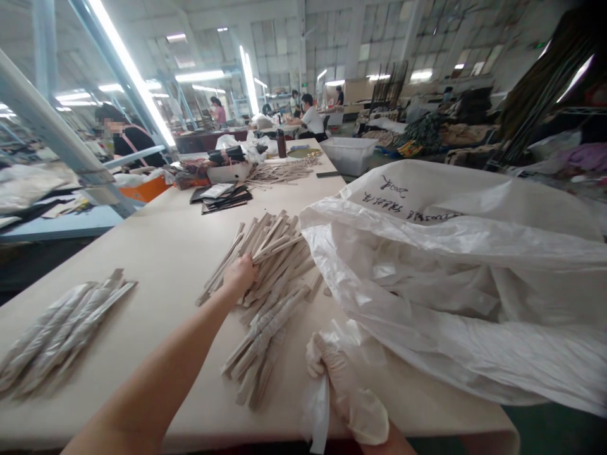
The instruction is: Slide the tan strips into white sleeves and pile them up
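My bare left hand (241, 275) is at a heaped pile of long, flat beige strips (279, 259). Its fingers curl over strips on the pile's near left side, and the fingertips are partly hidden. Nearer the table's front edge, my right hand (327, 357) wears a thin whitish glove. Its fingers are closed on a piece of clear plastic film (318, 411), which hangs below the fist. Between the two hands lie bundles of strips wrapped in plastic (265, 328), touching the loose pile.
A large white plastic sack (455, 253) with handwriting covers the table's right side. More wrapped bundles (66, 332) lie at left. Black flat pieces (222, 197), a dark bottle (281, 144) and more strips stand or lie farther back. A white bin (348, 155) and several people are beyond.
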The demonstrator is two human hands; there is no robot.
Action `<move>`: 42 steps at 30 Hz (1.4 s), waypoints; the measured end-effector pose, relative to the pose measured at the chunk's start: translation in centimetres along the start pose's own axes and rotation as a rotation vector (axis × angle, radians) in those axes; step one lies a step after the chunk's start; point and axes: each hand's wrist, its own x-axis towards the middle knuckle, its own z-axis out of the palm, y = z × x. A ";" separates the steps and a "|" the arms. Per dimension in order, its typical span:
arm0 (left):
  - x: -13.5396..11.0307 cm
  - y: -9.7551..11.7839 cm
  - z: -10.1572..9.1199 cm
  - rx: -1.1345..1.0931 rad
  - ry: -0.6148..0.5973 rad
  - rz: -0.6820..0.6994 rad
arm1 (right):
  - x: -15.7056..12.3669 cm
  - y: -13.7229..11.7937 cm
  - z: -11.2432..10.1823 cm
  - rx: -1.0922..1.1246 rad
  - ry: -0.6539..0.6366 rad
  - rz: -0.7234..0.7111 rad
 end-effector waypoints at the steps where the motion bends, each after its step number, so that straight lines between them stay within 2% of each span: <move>1: -0.1 -0.5 -0.2 -0.034 -0.003 -0.008 | -0.1 -0.1 0.0 0.007 0.019 0.011; 6: -1.8 -3.2 -0.8 -0.263 -0.080 -0.092 | -0.8 -0.7 0.2 -0.031 0.036 0.082; 13: -6.5 -5.5 -2.3 -0.773 -0.398 -0.163 | -0.5 -0.8 0.8 0.058 -0.010 0.094; 17: -11.3 -5.1 -3.1 -0.944 -0.446 -0.194 | -0.4 -0.6 0.7 0.145 -0.038 0.071; 20: -16.2 -4.7 -3.4 -1.050 -0.467 -0.169 | -0.5 -0.6 0.6 0.093 0.026 0.069; 23: -20.8 -4.9 -3.4 -1.083 -0.538 -0.168 | -0.6 -0.7 0.6 0.048 0.091 0.056; 27: -24.6 -5.6 -3.2 -1.088 -0.613 -0.272 | -0.7 -0.9 1.1 0.002 0.114 0.008; 32: -25.3 -5.8 -3.1 -1.101 -0.601 -0.298 | -1.2 -1.8 1.7 -0.079 0.148 -0.126; 38: -25.0 -6.3 -3.1 -1.048 -0.542 -0.325 | -1.4 -2.3 1.0 -0.159 0.025 -0.024; 42: -25.3 -6.7 -2.7 -0.986 -0.513 -0.319 | -1.5 -2.2 0.5 -0.250 0.037 -0.047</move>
